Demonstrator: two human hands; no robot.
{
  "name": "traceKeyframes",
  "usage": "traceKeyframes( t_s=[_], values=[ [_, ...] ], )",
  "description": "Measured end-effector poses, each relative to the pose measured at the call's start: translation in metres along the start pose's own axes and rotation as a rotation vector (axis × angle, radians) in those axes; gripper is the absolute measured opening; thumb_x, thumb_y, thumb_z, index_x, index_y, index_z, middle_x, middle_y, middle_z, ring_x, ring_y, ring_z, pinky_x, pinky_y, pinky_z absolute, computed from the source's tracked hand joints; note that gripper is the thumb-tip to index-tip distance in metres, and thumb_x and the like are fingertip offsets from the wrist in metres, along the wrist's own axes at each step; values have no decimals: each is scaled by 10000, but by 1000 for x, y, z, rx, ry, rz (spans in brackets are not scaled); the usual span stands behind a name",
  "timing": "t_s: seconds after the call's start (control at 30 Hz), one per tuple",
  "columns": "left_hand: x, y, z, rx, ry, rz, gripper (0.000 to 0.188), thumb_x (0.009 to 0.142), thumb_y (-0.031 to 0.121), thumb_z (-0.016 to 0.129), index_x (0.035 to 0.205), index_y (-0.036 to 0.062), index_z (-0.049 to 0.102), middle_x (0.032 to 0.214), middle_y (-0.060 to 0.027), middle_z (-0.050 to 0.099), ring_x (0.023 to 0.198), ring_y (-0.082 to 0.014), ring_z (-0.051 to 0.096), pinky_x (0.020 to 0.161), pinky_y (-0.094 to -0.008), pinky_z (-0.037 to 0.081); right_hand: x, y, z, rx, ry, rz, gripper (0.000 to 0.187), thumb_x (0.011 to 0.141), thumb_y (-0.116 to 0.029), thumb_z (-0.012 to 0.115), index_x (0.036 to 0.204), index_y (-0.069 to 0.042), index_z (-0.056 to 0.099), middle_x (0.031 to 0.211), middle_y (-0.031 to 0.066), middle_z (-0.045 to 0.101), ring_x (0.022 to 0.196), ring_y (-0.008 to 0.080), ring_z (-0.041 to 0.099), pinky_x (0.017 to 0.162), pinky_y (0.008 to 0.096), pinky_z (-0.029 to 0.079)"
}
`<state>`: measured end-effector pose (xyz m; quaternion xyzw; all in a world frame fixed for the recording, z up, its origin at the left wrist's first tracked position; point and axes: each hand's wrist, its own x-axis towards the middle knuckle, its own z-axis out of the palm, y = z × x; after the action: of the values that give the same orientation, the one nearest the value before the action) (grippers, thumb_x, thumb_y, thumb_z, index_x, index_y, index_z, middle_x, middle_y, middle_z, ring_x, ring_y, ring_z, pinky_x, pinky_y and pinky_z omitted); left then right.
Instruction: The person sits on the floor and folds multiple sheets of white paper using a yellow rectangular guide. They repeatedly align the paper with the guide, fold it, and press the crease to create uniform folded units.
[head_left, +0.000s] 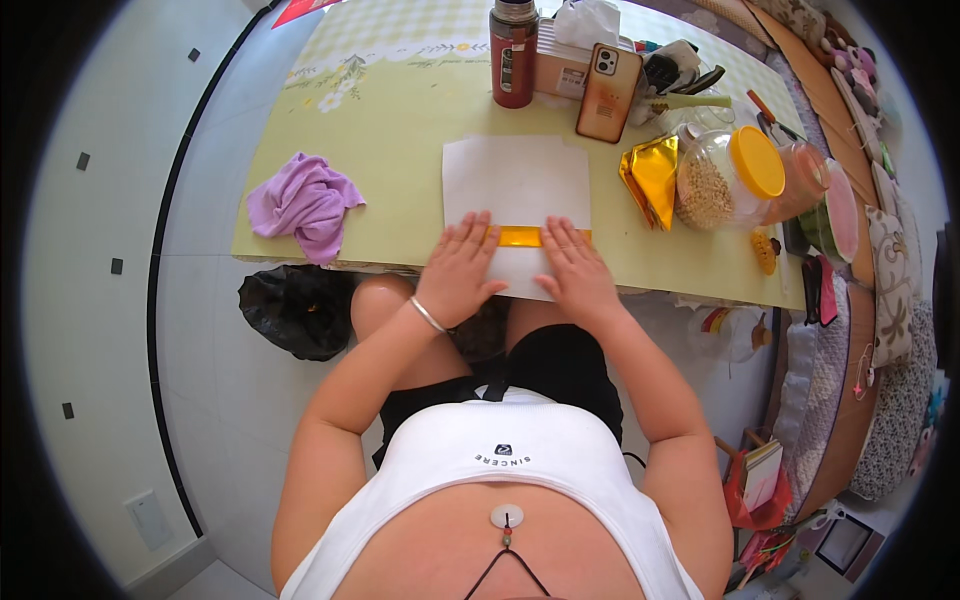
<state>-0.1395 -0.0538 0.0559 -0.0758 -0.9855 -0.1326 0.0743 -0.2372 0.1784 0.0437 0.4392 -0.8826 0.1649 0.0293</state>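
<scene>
A shiny gold strip (519, 236) lies across white paper (515, 180) at the table's near edge. Flat over the strip's left end rests my left hand (460, 262), its fingers stretched out and its thumb apart. My right hand (578, 270) lies the same way over the right end, fingers extended and palm down. Between the two hands the middle of the strip shows; its ends are partly hidden under my fingers. Neither hand grips anything.
On the table (390, 150) are a purple cloth (305, 205), a red thermos (514, 60), a phone (607, 92) leaning on a tissue box (560, 70), folded gold foil sheets (652, 180) and a yellow-lidded jar (708, 185). A black bag (295, 312) hangs below the near left edge.
</scene>
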Motion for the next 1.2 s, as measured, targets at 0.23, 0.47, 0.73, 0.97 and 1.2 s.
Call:
traceKeyframes(
  t_s=[0.23,0.47,0.73,0.97,1.2],
  values=[
    [4,-15,-20,79,-7,13,601,909,401,677,1402,82,552,1565,-162,412,1482,-393,315,1182,-605,237,-7,39,-28,22,176,-72,353,863,-7,583,1211,24,631,1317,178,632,1249,355,586,1063,416,482],
    [47,14,-29,-12,129,79,333,701,238,817,938,33,706,1037,-167,630,1089,-350,577,958,-466,464,14,38,-47,-141,191,-206,145,833,-54,625,967,-12,660,1104,149,685,1091,320,642,982,416,515],
    [41,15,-17,-116,289,182,199,793,62,697,986,38,742,909,-117,679,828,-271,681,725,-340,553,5,-3,-78,324,181,-149,519,750,-123,749,1255,-74,635,1319,96,638,1269,294,568,1140,505,377],
    [56,-52,-47,-1372,-174,-8,262,852,-124,638,1031,-2,786,1093,-129,716,1059,-223,673,986,-316,521,-9,32,-56,153,119,-188,706,732,-107,755,1415,-141,578,1512,69,527,1449,288,425,1220,509,265],
    [81,-79,-64,-991,-178,107,391,757,-118,549,1057,4,769,1254,-161,703,1232,-287,628,1107,-386,455,13,-5,-38,-58,319,-311,172,787,-117,653,952,-77,681,1072,83,714,957,241,680,786,371,512]
  ],
)
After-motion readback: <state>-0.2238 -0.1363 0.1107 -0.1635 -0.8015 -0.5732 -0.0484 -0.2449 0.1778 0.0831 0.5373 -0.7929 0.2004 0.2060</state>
